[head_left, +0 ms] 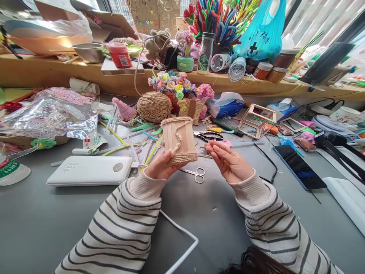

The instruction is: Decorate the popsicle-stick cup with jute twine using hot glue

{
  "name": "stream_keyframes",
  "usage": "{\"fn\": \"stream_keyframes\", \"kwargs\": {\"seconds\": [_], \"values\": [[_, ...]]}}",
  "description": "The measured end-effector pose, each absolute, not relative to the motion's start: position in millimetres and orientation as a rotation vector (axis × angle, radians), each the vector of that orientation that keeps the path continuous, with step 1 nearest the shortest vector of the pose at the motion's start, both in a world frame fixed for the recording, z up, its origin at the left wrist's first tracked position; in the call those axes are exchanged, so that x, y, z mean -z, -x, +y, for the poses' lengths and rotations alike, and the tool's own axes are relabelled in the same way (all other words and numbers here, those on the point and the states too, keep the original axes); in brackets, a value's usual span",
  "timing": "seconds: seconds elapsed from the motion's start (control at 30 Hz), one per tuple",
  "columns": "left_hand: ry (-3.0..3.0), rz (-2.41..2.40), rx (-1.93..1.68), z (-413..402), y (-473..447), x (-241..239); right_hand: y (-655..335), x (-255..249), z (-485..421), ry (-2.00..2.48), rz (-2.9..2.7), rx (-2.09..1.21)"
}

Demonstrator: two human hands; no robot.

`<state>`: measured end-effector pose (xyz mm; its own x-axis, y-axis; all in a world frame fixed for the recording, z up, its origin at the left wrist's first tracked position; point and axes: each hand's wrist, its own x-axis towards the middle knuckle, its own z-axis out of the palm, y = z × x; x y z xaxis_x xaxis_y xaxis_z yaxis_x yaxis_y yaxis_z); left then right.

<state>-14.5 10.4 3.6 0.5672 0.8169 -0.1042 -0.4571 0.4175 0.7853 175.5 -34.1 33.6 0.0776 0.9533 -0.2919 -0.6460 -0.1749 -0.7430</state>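
Note:
My left hand [159,165] grips a small craft-stick box [179,139] by its lower left corner, above the table. Twine is wound around its top and bottom rims, and a braided length of twine [178,140] runs down the front face. To its right, my right hand [229,161] is closed in a pinch, apart from the box. What sits between those fingertips is too small to make out. Small silver scissors [199,176] lie just below the box, and black-handled scissors [212,136] lie behind, between the hands.
A twine ball [154,107] stands behind the box among straws and pipe-cleaner flowers [182,82]. A white power bank [89,171] lies left, its cable [185,232] crossing the front table. At right are a phone [299,167] and a stick frame [258,118].

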Motion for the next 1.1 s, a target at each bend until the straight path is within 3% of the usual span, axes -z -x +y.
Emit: {"fn": "stream_keyframes", "kwargs": {"seconds": [0.17,0.4,0.5,0.7,1.1], "values": [[-0.922,0.485,-0.693,10,9,9,-174,-33,-36,0.994,-0.623,-1.257],[-1.048,0.481,-0.622,1,-4,2,-162,-27,-52,1.061,-1.277,-0.23],[-1.076,0.457,-0.575,-4,-5,1,-162,-25,-55,1.054,-1.516,0.026],[-1.142,0.383,-0.537,-6,-3,9,-167,-25,-54,1.026,-1.611,0.139],[-1.103,0.332,-0.52,-6,-4,6,-172,-29,-53,1.042,-1.701,0.058]]}}
